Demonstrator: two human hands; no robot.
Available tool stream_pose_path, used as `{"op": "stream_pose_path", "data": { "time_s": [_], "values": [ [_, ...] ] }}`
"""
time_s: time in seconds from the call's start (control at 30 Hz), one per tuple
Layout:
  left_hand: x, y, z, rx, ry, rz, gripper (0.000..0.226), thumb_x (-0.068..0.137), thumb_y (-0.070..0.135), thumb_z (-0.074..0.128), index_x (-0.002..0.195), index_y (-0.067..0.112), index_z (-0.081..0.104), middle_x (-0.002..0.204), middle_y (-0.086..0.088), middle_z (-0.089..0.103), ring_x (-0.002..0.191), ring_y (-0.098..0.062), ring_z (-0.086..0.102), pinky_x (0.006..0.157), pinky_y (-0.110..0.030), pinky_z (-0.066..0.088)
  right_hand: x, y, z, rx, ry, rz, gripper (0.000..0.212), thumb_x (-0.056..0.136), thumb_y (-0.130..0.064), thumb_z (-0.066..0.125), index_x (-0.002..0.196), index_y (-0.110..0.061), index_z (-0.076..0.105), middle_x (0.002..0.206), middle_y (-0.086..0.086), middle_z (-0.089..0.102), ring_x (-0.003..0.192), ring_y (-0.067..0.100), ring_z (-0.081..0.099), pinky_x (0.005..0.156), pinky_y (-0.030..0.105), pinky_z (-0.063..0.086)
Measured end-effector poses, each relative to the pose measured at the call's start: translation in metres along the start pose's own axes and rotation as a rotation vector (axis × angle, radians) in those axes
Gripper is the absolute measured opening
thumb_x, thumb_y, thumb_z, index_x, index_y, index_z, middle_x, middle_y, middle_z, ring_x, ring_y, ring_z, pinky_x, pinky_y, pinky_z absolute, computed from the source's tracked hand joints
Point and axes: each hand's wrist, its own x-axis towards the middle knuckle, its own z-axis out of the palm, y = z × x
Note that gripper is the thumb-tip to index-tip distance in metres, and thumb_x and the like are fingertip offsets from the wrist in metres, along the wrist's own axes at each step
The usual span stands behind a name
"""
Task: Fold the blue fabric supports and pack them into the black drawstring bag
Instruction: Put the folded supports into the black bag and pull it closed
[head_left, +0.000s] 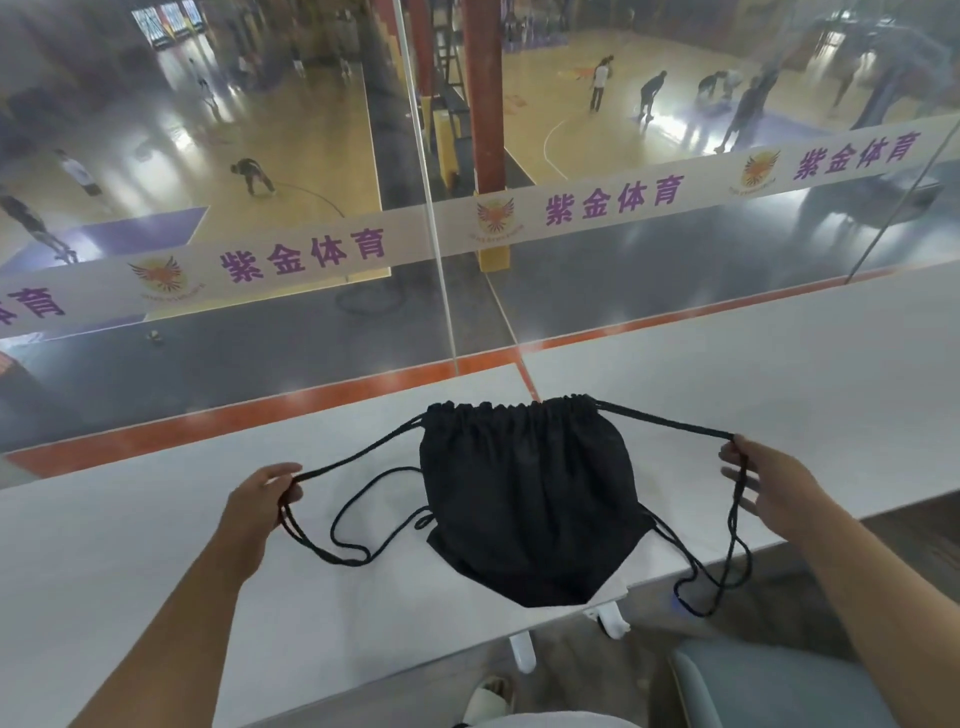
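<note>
The black drawstring bag (527, 499) lies on the white table (130, 545), its gathered mouth cinched tight at the far side and its lower corner hanging over the near edge. My left hand (260, 501) pinches the left cord loop, pulled out to the left. My right hand (769, 488) holds the right cord loop, pulled out to the right, with the cord's slack dangling below the table edge. No blue fabric supports are visible; whether they are inside the bag cannot be seen.
A glass pane (436, 208) with a printed white band rises just beyond the table's far edge, overlooking basketball courts with people. A grey chair seat (769, 686) and white table feet (522, 652) sit below the near edge.
</note>
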Motion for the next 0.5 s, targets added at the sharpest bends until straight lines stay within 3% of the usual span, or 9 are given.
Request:
{"op": "stream_pose_path", "data": {
  "time_s": [0.1,0.23,0.37,0.5],
  "values": [
    [-0.014,0.002,0.014,0.159,-0.194,-0.004,0.023,0.1,0.033,0.057,0.115,0.02,0.067,0.108,-0.003,0.07,0.111,-0.024,0.061,0.092,-0.035,0.04,-0.006,0.014,-0.002,-0.137,-0.078,-0.003,0.022,0.099,-0.033,0.055,0.095,-0.017,0.07,0.111,0.0,0.064,0.112,0.024,0.052,0.096,0.041,0.032],
    [-0.022,0.019,0.044,0.36,-0.366,0.08,0.055,0.087,0.051,0.069,0.137,0.037,0.051,0.135,0.013,0.046,0.129,-0.012,0.04,0.105,-0.039,0.036,-0.013,0.014,0.018,-0.366,-0.069,-0.173,0.034,0.094,-0.024,0.066,0.125,-0.013,0.064,0.126,0.011,0.061,0.117,0.028,0.052,0.093,0.039,0.033],
    [-0.017,0.056,0.08,0.309,-0.414,0.206,0.061,0.088,0.041,0.072,0.142,0.038,0.044,0.14,0.017,0.041,0.13,-0.008,0.036,0.106,-0.038,0.033,-0.025,-0.022,0.064,-0.443,-0.23,-0.343,0.043,0.091,-0.017,0.069,0.132,-0.021,0.06,0.126,0.003,0.058,0.118,0.021,0.052,0.096,0.033,0.033],
    [-0.011,0.087,0.099,0.236,-0.41,0.249,0.033,0.091,0.026,0.071,0.123,0.025,0.064,0.118,0.003,0.069,0.109,-0.011,0.061,0.094,-0.028,0.042,-0.029,-0.059,0.108,-0.519,-0.372,-0.4,0.032,0.092,-0.017,0.068,0.124,-0.019,0.065,0.12,0.005,0.068,0.115,0.02,0.056,0.1,0.033,0.034]
  ]
}}
